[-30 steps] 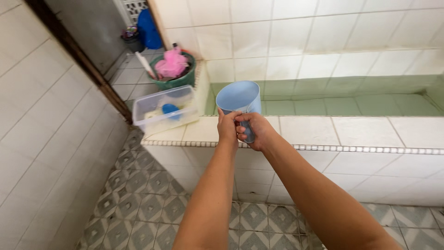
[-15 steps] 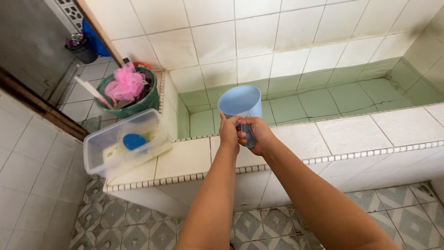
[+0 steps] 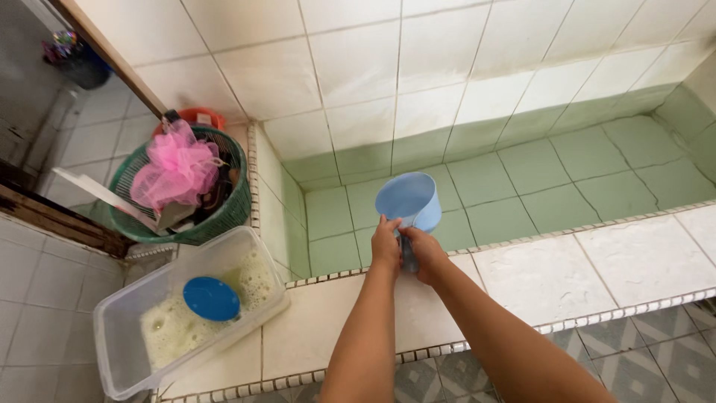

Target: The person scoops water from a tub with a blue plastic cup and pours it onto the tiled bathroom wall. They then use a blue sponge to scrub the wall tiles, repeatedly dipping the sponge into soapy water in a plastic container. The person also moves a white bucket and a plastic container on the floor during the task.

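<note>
Fingers of both your hands are closed on the handle of the light blue dipper (image 3: 409, 201): your left hand (image 3: 385, 248) grips the near side, your right hand (image 3: 424, 254) wraps just beside it, the two touching. Beyond your fingertips the dipper's bowl tilts with its mouth toward you, held over the inner edge of the tiled ledge (image 3: 544, 280) and above the green-tiled basin (image 3: 567, 179). No water shows in the bowl, and the basin floor beneath it looks dry, so I judge that nothing has been scooped or poured at this point. Left of your fingers, on the same ledge, sits a clear plastic tub (image 3: 127, 339) of sudsy water with a small blue lid (image 3: 212, 298) floating in it. Farther out, past the tub, a green basket (image 3: 224, 216) holds a pink mesh sponge (image 3: 179, 168).
</note>
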